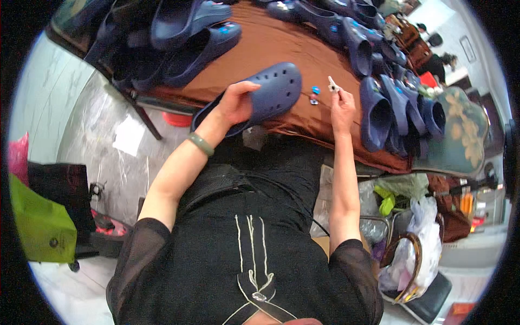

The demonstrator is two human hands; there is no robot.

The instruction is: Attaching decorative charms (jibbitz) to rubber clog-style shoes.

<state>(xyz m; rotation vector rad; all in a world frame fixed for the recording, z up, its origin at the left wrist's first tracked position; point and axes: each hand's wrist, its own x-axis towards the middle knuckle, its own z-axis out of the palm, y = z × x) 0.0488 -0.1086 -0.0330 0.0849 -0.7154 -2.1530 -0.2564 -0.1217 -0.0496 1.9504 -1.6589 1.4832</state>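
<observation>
My left hand (237,104) grips a dark blue foam clog (277,86) by its side, with the thumb on the upper. The clog's holed toe points to the far right, and its heel hangs over the table's near edge. To the right of it my right hand (342,109) is closed in a pinch. A small white shoe charm (332,85) with a dark spot sticks up from its fingertips, apart from the clog. Between the hands, small blue and reddish shoe charms (314,96) lie on the brown cloth (281,32).
Dark blue clogs (184,32) are piled at the far left of the table. More clogs (374,114) stand along its right side, some with colourful charms. A stool (428,298) with a plastic bag (417,254) is at my lower right. A green bag (46,222) stands at left.
</observation>
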